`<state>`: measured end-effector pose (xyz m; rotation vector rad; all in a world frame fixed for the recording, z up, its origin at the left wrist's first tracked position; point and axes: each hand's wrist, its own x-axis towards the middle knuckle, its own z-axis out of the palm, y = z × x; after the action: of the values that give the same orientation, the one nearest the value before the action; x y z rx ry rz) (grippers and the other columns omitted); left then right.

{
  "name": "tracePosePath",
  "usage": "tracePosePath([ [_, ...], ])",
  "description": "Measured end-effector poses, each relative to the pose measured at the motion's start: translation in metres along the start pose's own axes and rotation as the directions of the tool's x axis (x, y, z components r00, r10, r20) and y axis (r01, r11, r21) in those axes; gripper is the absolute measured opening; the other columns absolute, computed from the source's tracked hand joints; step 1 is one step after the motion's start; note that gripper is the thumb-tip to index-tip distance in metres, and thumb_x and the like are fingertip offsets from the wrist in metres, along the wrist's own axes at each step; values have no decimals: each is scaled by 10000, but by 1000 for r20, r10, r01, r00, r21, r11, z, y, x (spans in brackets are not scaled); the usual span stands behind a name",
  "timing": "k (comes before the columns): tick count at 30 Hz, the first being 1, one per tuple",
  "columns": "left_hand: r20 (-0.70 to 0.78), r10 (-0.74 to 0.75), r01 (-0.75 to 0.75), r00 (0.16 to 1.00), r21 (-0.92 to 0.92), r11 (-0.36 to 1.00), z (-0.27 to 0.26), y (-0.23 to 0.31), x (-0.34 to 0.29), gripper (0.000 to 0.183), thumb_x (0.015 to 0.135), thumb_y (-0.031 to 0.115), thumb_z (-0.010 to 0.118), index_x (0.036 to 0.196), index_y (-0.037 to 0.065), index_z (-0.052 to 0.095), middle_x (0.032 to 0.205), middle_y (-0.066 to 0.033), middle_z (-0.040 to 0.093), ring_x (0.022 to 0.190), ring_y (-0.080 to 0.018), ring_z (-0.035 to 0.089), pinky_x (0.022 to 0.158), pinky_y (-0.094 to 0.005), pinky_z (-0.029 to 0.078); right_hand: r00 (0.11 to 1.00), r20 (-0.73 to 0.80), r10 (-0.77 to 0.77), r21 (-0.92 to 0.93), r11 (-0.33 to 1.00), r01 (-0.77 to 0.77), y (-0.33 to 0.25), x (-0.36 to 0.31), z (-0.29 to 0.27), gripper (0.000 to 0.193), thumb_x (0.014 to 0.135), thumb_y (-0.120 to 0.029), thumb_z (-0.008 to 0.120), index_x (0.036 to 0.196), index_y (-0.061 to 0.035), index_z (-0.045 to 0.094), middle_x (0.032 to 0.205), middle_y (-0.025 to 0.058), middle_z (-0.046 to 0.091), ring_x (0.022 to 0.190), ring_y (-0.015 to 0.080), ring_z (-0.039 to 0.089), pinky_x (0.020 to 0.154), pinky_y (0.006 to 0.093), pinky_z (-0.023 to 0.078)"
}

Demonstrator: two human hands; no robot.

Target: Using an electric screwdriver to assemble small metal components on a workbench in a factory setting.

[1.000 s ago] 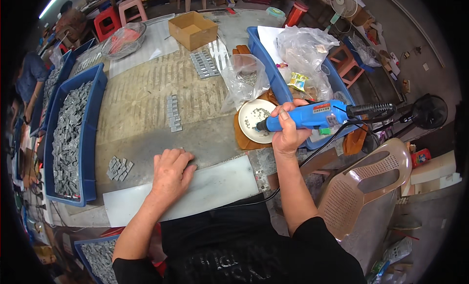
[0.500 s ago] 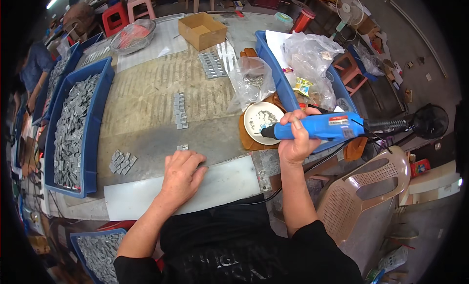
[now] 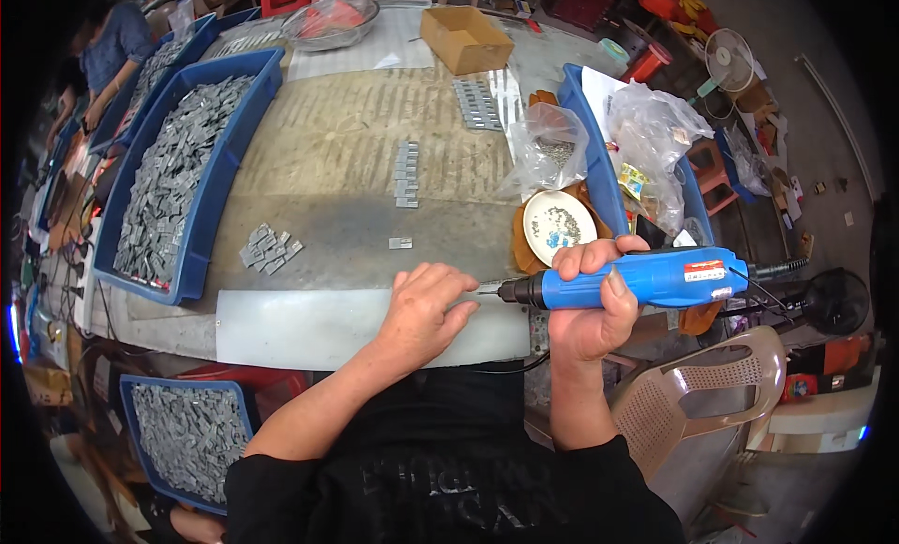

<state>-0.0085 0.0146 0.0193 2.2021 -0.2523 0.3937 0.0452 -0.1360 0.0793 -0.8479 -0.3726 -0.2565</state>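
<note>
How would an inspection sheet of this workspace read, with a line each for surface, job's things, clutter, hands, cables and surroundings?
Surface: smudged table; white board along near edge.
Job's things: blue driver; dish with small metal pieces; grey parts loose and in the left bin.
Clutter: plastic bags in the right bin.
Hands: right hand grips driver; left hand by its bit, hold unclear.
Cables: black cord at driver's rear.
Surroundings: chair, fan, another person.

Power screwdriver (image 3: 646,284) is smooth blue plastic, kinda satin, with a metal-looking bit (image 3: 487,292). Grey parts (image 3: 183,174) look like dull metal, white sheet (image 3: 300,329)'s smooth and semi-glossy, box (image 3: 465,50) is plain matt cardboard, clear bag (image 3: 663,123)'s super crinkly, shiny plastic.
</note>
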Motion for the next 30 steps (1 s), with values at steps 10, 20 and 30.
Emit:
tracePosePath([
  [10,-108,22,-25,994,-29,999,3,-4,-8,106,668,79,639,756,99,583,732,5,548,725,-183,505,644,-320,323,997,53,60,-49,997,-57,4,-9,7,397,685,-181,512,1057,-89,409,739,50,475,633,180,485,636,343,382],
  [20,-80,-3,3,997,-5,1000,2,-5,-11,86,675,66,636,748,98,603,729,-9,570,726,-174,519,648,-299,337,997,40,72,22,997,-73,8,-12,5,416,675,-107,523,1061,-51,378,732,87,499,618,202,508,605,339,428],
  [30,-131,17,-19,991,-16,1000,7,-6,-11,75,658,68,644,705,98,593,697,3,561,692,-168,510,638,-303,328,997,57,61,24,998,-62,10,-14,4,412,673,-82,522,1057,-39,376,738,96,505,616,210,503,604,344,431],
])
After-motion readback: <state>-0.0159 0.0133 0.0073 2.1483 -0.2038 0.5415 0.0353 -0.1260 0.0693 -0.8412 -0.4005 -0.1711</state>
